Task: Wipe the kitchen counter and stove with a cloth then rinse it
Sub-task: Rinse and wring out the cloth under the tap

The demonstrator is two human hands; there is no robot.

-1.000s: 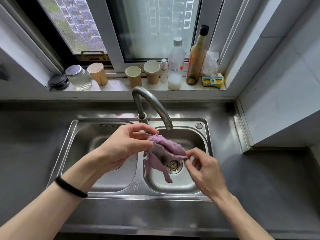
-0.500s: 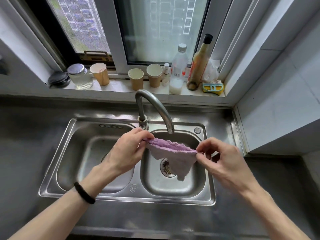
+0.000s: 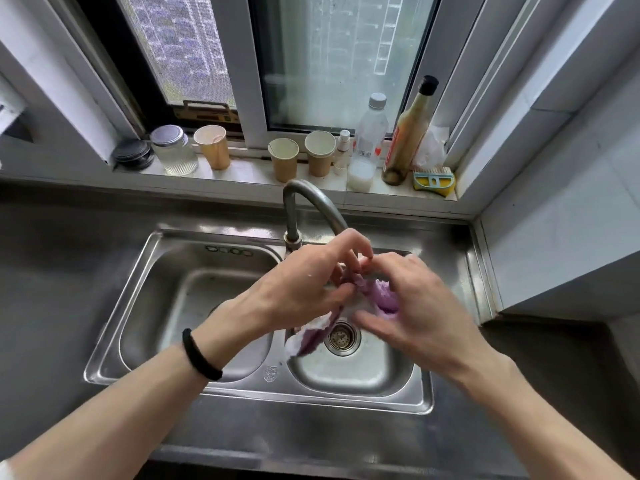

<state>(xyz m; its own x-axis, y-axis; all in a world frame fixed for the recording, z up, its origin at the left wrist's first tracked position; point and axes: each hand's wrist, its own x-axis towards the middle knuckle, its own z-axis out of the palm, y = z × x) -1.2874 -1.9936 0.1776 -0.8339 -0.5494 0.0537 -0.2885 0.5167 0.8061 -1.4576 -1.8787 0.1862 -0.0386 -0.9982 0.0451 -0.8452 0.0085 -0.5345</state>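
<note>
A purple cloth [image 3: 382, 299] is bunched between both of my hands over the right basin of the steel double sink [image 3: 242, 391]. My left hand [image 3: 298, 292] grips its upper left part, and a loose end of the cloth hangs below it toward the drain [image 3: 342, 338]. My right hand [image 3: 412, 306] closes on the cloth from the right, fingertips meeting those of the left hand. The curved tap [image 3: 308, 206] ends just behind my hands, and its spout tip is hidden. No running water is visible.
The window sill holds a glass jar [image 3: 173, 150], paper cups [image 3: 213, 147], a plastic bottle [image 3: 369, 140], a tall sauce bottle [image 3: 408, 133] and a yellow scrub brush [image 3: 433, 176]. Grey steel counter [image 3: 52, 289] surrounds the sink. A white tiled wall [image 3: 561, 220] juts in at the right.
The cloth was stretched wide between my hands half a second ago. My hands have since come together and bunched it up under the tap.
</note>
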